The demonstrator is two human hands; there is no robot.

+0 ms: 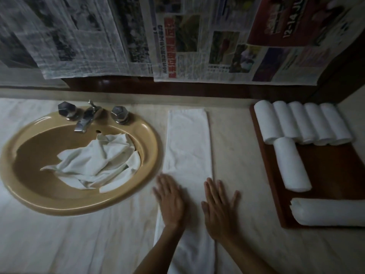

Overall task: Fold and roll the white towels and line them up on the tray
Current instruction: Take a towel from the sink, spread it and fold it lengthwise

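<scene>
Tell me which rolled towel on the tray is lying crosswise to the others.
The rolled towel nearest the camera, at the tray's near edge. It lies left to right, while the other six, five in the far row and one just below it, point front to back.

The long folded white terry-cloth towel (188, 143) looks soft and matt. The dark reddish-brown wooden tray (333, 167) has a smooth, dull finish. The tan oval ceramic sink (150, 135) is glossy; its chrome metal tap (85, 121) shines. Printed paper newspaper sheets (197, 46) hang thin and creased.
</scene>
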